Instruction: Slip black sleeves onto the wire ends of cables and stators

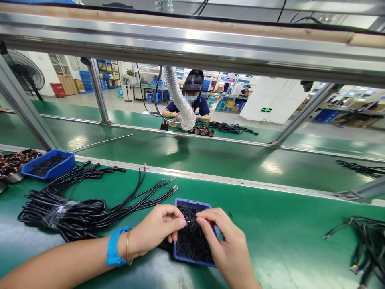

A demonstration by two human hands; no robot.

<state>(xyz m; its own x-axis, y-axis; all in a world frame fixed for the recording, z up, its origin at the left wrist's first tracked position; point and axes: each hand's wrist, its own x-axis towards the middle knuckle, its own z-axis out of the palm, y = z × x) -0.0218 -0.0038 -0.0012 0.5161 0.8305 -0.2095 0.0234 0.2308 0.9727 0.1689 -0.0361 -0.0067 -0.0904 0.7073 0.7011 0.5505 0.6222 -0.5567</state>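
On the green assembly-line belt (270, 224) lie: one blue plastic tray (194, 261) w/ many short black pieces, and one small black piece (230, 214) just beside it; a bundle of black cables (60, 212) w/ clear tape, to the left; a 2nd blue tray (48, 170) behind it; more black cables (365, 245) at right edge.

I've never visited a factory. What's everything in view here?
Tray: one, blue, under the hands, full of black pieces.
Cable bundle: one, black, left of the tray.
Second tray: one, blue, far left.
Conveyor belt: one nearest, green, under the trays.
Metal frame: one, silver, above the belt.
Co-worker: one, dark blue top, beyond the far belt.
Duct: one, silver, before the co-worker.
Left hand: one, over the tray, blue wristband on its wrist.
Right hand: one, over the tray.
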